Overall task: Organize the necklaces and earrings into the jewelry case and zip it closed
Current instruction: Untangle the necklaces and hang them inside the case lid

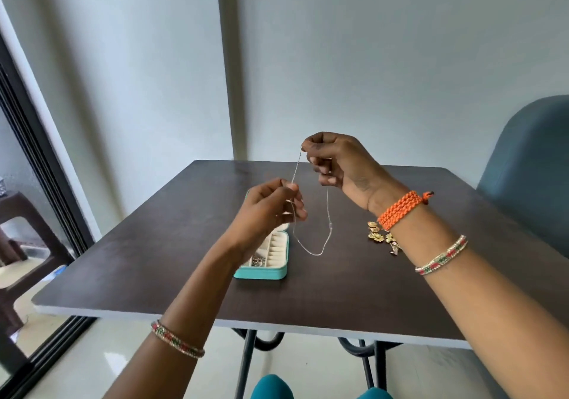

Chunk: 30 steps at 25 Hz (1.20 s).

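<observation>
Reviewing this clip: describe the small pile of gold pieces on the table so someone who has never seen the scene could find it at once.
Start at the dark brown table and find the open teal jewelry case near its middle. Look right of the case, past the hanging thin silver chain, to the spot partly hidden under the right wrist's orange braided bracelet. The gold earrings lie there, loose on bare wood, the only gold cluster.

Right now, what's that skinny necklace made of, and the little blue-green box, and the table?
Necklace: probably silvery metal; a fine, pale, glinting strand hanging limp between both hands.
Box: teal, looks like faux leather outside, smooth with a slight sheen; cream padded lining, likely velvet.
Table: dark brown wood-look top, likely laminate; its edge shows pale.
</observation>
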Tool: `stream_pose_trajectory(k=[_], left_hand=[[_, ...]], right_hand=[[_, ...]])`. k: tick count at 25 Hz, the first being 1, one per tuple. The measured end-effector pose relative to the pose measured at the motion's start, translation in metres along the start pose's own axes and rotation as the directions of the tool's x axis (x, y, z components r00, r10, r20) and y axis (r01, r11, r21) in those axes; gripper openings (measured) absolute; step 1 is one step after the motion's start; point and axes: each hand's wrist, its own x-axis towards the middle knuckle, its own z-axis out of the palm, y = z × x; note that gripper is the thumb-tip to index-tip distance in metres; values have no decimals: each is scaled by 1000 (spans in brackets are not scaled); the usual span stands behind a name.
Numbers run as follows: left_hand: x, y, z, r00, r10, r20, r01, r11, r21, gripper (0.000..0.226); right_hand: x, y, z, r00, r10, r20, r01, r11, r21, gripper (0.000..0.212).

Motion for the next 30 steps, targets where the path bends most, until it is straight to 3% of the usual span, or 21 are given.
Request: stream_pose_trajectory(k=[6, 9, 11, 13, 19, 24, 27, 30], left_hand=[[-14, -52, 39, 988, -151, 24, 151, 988, -9, 22], [-26, -75, 55, 960, -278, 2, 278, 960, 9, 21], [-30, -83, 60, 931, -359, -71, 360, 933, -1, 21], [-31, -88, 62, 903, -414, -113, 419, 908, 23, 19], [-28, -97, 68, 881, -393, -262, 433, 894, 117, 8], [-17, -99, 69, 907, -326, -265, 398, 868, 295, 44], [-18, -102, 71, 908, -297, -294, 379, 881, 281, 54], [-23, -99, 74, 900, -360, -244, 420, 866, 272, 60]], right_hand=[[-16, -1, -30, 992, -11, -128, 16, 999, 44, 14], [-13, 19, -52, 955, -70, -289, 4, 975, -221, 19], [-9, 45, -65, 928, -143, -345, -33, 889, -457, 24], [-6, 75, -76, 923, -112, -368, -117, 830, -546, 24], [15, 138, -81, 903, 123, -412, -322, 828, -459, 24], [39, 157, -73, 946, 53, -321, -273, 665, -695, 6], [48, 162, -74, 945, 33, -324, -275, 617, -737, 8], [52, 165, -77, 954, 26, -300, -261, 570, -779, 5]])
